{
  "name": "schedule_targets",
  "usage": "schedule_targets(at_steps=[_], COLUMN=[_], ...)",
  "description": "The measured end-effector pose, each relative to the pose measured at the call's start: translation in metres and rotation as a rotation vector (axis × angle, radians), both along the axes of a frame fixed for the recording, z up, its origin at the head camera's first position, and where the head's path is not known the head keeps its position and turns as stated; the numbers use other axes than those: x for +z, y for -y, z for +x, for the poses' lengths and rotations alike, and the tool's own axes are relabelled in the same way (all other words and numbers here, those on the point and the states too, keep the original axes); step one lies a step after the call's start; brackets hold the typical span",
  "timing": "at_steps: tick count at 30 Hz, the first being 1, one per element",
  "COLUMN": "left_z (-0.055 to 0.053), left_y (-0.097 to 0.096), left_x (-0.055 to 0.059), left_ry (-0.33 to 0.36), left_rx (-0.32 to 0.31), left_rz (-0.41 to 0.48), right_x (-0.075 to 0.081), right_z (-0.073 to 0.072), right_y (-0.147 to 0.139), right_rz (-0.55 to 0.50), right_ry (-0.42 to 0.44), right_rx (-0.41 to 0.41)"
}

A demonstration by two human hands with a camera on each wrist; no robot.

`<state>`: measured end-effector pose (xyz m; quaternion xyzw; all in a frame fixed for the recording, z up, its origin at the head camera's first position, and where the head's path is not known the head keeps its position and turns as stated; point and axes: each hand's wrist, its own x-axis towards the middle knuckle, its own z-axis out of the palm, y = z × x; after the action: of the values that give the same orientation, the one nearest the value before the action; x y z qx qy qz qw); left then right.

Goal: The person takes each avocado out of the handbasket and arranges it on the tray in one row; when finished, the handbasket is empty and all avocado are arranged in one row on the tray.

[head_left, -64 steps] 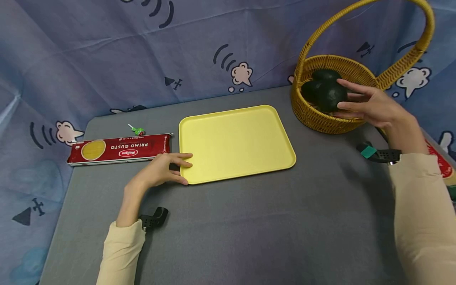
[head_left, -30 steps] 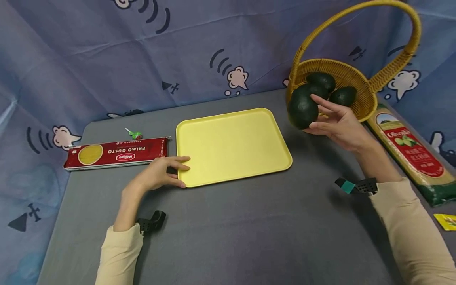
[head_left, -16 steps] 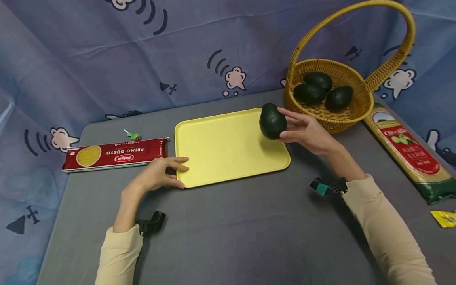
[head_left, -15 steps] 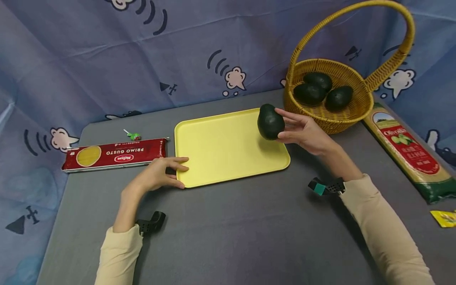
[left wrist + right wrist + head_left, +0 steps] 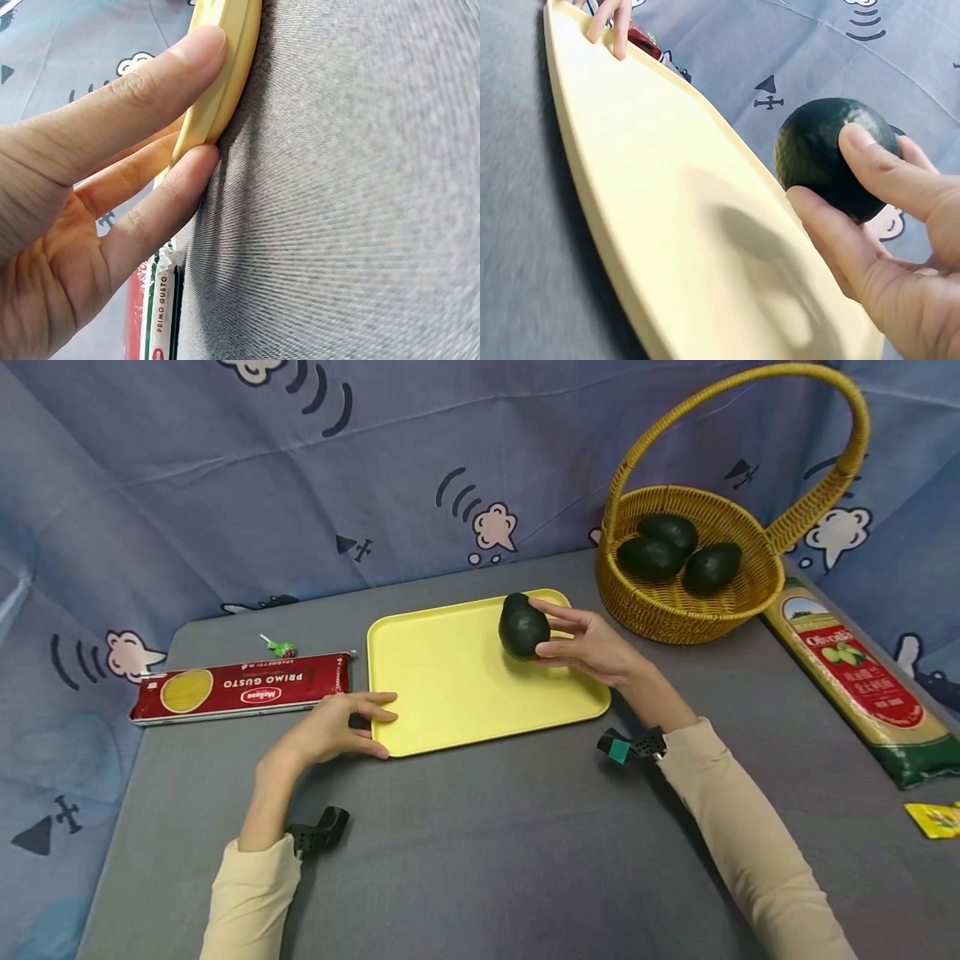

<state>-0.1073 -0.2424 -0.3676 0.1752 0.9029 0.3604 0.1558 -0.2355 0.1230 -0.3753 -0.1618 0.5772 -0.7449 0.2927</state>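
Observation:
In the head view my right hand (image 5: 588,643) holds a dark green avocado (image 5: 522,628) above the yellow tray (image 5: 480,685). The right wrist view shows thumb and fingers around the avocado (image 5: 832,154), apart from the tray, with its shadow on the surface below. My left hand (image 5: 330,727) pinches the tray's left end near the front corner. Up close in the left wrist view, the thumb and a finger press on the tray rim (image 5: 232,82). At the back right, a wicker basket (image 5: 675,620) contains three more avocados (image 5: 712,567).
A red spaghetti pack (image 5: 243,687) lies left of the tray, with a green lollipop (image 5: 282,648) behind it. To the right of the basket lies a long Olivoilà pack (image 5: 855,677). A small yellow packet (image 5: 932,820) sits at the right edge. Patterned cloth (image 5: 405,485) hangs behind.
My right hand has lifted an avocado out of the basket and carried it left, over the tray. The left hand has stayed at the tray's left end.

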Motion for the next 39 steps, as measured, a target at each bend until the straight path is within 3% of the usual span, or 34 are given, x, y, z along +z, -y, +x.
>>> schedule_targets(at_steps=[12, 28, 39], left_z=[0.0, 0.001, -0.001], left_y=[-0.001, 0.002, -0.001], left_x=[0.002, -0.001, -0.001], left_ry=[0.0, 0.007, -0.011], left_rx=[0.011, 0.019, 0.001], left_rz=[-0.006, -0.02, -0.019], right_x=[-0.007, -0.01, -0.014], right_z=[-0.013, -0.023, -0.03], right_y=[0.044, 0.1, 0.137], right_rz=[0.028, 0.055, 0.123], right_ry=[-0.008, 0.059, -0.025], right_rx=[0.047, 0.012, 0.026])
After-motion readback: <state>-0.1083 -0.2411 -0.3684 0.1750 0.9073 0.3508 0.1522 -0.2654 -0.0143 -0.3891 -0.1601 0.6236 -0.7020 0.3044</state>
